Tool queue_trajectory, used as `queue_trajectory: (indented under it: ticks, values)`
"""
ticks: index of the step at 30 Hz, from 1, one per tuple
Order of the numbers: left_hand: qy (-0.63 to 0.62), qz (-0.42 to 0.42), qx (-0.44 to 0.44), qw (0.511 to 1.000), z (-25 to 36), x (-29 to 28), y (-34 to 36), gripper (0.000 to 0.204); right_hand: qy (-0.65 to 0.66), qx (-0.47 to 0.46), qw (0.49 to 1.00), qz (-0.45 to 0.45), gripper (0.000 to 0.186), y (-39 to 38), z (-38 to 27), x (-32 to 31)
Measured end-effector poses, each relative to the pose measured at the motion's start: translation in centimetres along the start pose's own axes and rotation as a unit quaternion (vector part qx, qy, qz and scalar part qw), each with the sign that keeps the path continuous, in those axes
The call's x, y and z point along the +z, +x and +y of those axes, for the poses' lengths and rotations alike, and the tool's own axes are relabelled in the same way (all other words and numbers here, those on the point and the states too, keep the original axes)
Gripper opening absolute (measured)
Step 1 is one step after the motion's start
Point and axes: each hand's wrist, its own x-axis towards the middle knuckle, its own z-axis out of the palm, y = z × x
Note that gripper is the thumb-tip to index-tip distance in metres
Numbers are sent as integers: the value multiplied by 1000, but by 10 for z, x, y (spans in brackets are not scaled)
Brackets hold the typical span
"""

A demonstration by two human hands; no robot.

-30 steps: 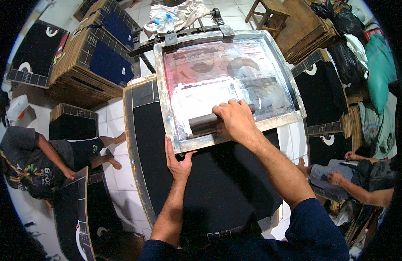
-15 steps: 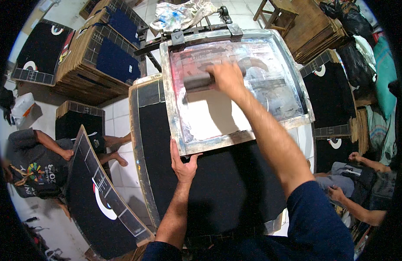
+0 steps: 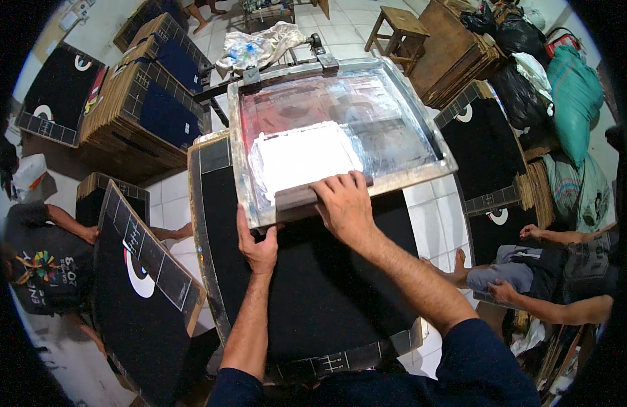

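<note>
the scraper [image 3: 296, 198] is now back at the near rail of the frame [image 3: 244, 169]; half a second ago it was over the far part of the mesh [image 3: 395, 142]. white paint [image 3: 306, 159] shows as a bright patch just far of it. reads as the near end of one pull; can't tell how much paint got through, the frame hides what's under it.

right hand [image 3: 346, 210]: fingers bent over the scraper, gripping it; thumb hidden. left hand [image 3: 257, 247]: thumb and fingers apart around the frame's near-left corner, pinching it.

surface: black cloth [image 3: 327, 285] lies on a board [image 3: 206, 261], frame over its far part. can't tell if frame and cloth touch. clamps [image 3: 249, 79] on the far rail, stained rag [image 3: 262, 46] beyond.

room: left, a co-worker [image 3: 45, 258] holds a tilted panel [image 3: 161, 244] with a white curved print; board stack [image 3: 120, 108] farther off. right, a seated person [image 3: 557, 271], green sack [image 3: 574, 102] beyond. stool [image 3: 398, 30] far right on white tiles [image 3: 428, 210].
</note>
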Motion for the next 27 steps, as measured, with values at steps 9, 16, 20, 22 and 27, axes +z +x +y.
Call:
queue_trajectory:
  ticks: [9, 16, 20, 22, 27]
  values:
    - [-113, 67, 101, 986, 171, -30, 140, 117, -121, -135, 934, 309, 69, 165, 13, -129]
    - [-157, 52, 87, 982, 193, -90, 89, 114, -170, -77, 947, 263, 86, 212, 8, -186]
    - [-103, 72, 18, 992, 148, -167, 44, 107, -157, -47, 960, 229, 86, 220, 13, -190]
    - [-36, 105, 10, 994, 124, -218, 33, 103, -153, -39, 966, 205, 86, 227, 13, -193]
    - [54, 171, -89, 980, 67, -358, 2, 98, -126, 2, 973, 191, 89, 232, 5, -200]
